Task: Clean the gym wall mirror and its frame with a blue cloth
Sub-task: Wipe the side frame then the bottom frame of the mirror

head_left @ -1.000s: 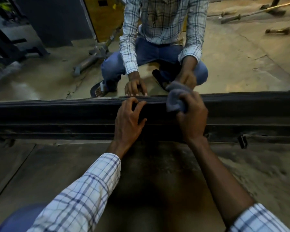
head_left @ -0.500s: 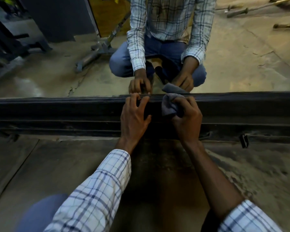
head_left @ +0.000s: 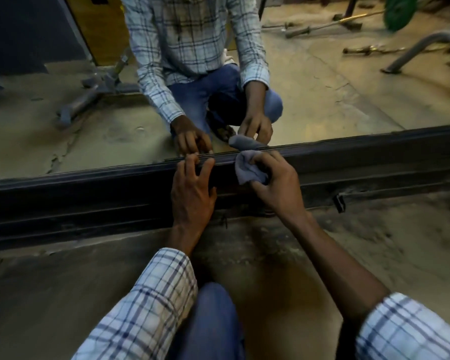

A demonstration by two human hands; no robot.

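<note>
Wiping along the lower frame point(head_left: 89, 193), just under the mirror point(head_left: 335, 94): blue cloth point(head_left: 248, 168) bunched in the curled fingers of the right hand point(head_left: 278, 183) and pressed to the frame's top lip. Left hand point(head_left: 192, 188) laid flat beside it, fingers straight, bracing. Next, probably: sliding the cloth sideways under steady pressure.

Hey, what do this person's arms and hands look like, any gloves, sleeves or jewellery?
Both hands are bare: no gloves, rings or watch show on the left hand or the right hand. The shirt is a light check, whitish with blue and dark lines. The left sleeve ends just above the wrist; the right sleeve ends much higher, leaving the forearm uncovered.
</note>
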